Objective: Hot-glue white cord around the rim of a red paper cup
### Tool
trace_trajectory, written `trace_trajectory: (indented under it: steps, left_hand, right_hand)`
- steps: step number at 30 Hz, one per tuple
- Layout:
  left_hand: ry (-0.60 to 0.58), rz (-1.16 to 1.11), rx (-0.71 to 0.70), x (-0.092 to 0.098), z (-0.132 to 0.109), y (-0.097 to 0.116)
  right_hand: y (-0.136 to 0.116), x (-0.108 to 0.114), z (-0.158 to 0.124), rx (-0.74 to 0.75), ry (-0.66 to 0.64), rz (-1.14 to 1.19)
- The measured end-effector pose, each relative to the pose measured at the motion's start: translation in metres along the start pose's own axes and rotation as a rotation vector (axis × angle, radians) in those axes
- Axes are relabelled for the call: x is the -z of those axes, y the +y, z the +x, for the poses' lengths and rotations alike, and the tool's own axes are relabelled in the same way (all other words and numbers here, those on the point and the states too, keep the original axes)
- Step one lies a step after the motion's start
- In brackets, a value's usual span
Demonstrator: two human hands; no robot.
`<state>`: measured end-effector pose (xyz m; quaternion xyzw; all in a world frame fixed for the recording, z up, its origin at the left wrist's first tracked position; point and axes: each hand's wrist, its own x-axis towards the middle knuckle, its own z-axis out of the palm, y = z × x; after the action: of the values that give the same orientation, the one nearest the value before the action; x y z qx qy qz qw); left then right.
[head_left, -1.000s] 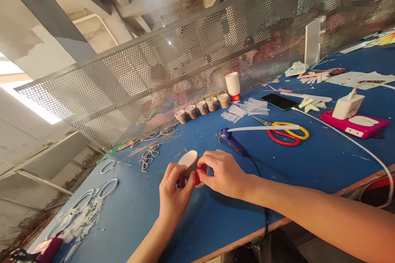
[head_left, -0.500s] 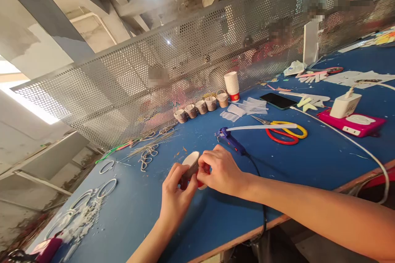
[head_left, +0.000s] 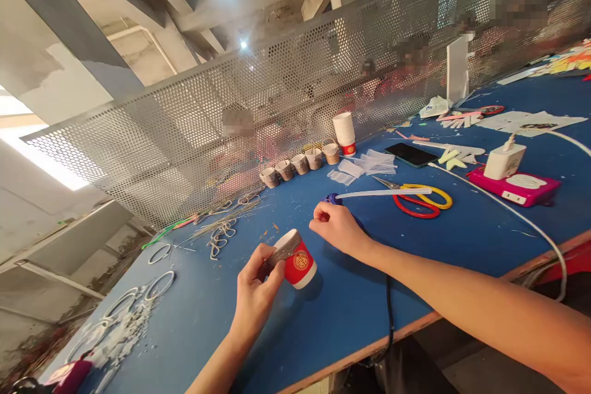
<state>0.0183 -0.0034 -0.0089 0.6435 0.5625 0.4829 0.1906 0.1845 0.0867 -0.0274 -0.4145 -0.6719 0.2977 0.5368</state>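
My left hand [head_left: 257,286] is closed on a small paper cup [head_left: 301,263], thumb in front and fingers behind. The cup tilts over the table, red with a gold emblem and a white base. A grey-brown cord band [head_left: 285,247] wraps its upper part below the white rim. Apart from the cup, to its right, my right hand [head_left: 339,228] has its fingers curled together; whether anything is in them is hidden. It is in front of a blue glue gun [head_left: 332,199], mostly covering it, with a white glue stick [head_left: 383,193] protruding behind.
Several wrapped cups [head_left: 300,164] line the mesh screen [head_left: 194,129], beside stacked paper cups [head_left: 344,132]. Scissors [head_left: 422,200], clear strips [head_left: 364,165], a phone [head_left: 410,154] and a pink power strip [head_left: 535,188] lie rightward. Cord loops [head_left: 222,237] lie left. A black cable [head_left: 388,308] crosses the front edge.
My right hand has left the cup and moved up and right, in front of the glue gun. The cup's red front now shows, still in my left hand.
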Motion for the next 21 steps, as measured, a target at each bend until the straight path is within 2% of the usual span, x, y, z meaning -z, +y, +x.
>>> trace_trajectory:
  steps: [4,7,9,11,15,17,21]
  left_hand:
    - [0.014,-0.013,0.007,0.0,0.0,0.002]
    - [0.045,0.049,-0.019,0.0,0.0,0.0]
    - [0.079,0.108,-0.075,-0.001,0.001,-0.001]
    - [0.103,0.168,-0.152,-0.001,0.001,-0.004]
    - [0.135,0.267,-0.291,-0.002,0.0,-0.008]
    - [0.15,0.307,-0.339,-0.002,0.0,-0.009]
    - [0.164,0.36,-0.391,-0.005,-0.001,-0.01]
  right_hand:
    - [0.001,0.006,0.007,-0.024,-0.016,0.113]
    - [-0.004,0.007,0.001,-0.019,-0.096,0.202]
    - [-0.009,0.005,-0.007,0.038,-0.179,0.246]
    - [-0.014,0.003,-0.016,0.173,-0.225,0.237]
    - [-0.019,-0.005,-0.032,0.469,-0.185,0.104]
    - [-0.02,-0.008,-0.036,0.506,-0.164,0.032]
    - [-0.019,-0.011,-0.037,0.487,-0.114,-0.082]
